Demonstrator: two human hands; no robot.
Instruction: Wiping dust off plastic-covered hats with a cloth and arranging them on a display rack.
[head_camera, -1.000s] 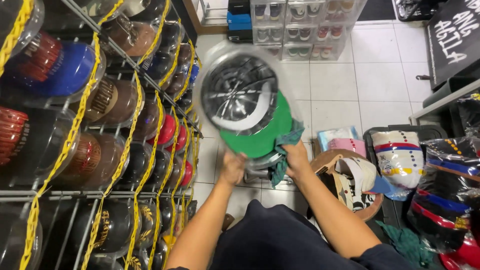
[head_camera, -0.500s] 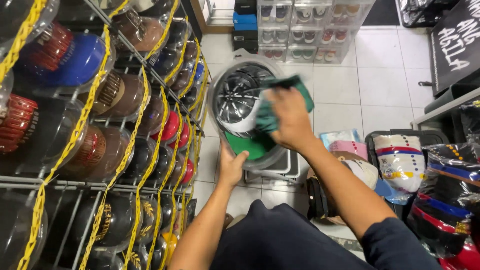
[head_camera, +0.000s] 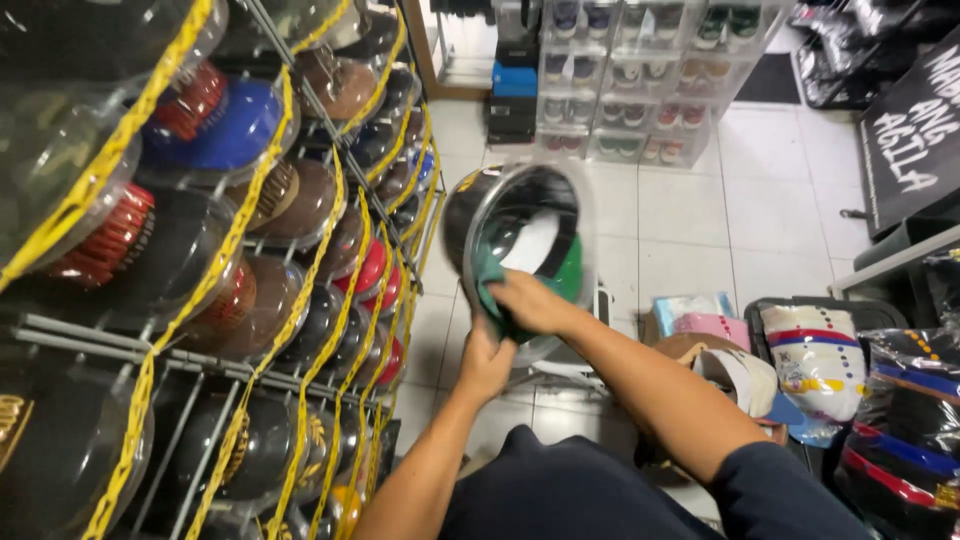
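I hold up a clear plastic cap case (head_camera: 525, 255) with a black cap and green brim inside it, above the white tiled floor. My left hand (head_camera: 487, 362) grips the case from below. My right hand (head_camera: 530, 302) presses a teal cloth (head_camera: 490, 285) against the lower rim and front of the case. Part of the cloth is hidden under my fingers.
A metal rack (head_camera: 200, 300) full of caps in clear cases, tied with yellow cord, fills the left side. Clear stacked shoe boxes (head_camera: 650, 80) stand at the far wall. Caps and bags (head_camera: 810, 360) lie on the floor at right, beside a black signboard (head_camera: 915, 140).
The case has tilted and turned so its open dark side faces me. My right hand with the cloth has slid from the top down to the lower rim.
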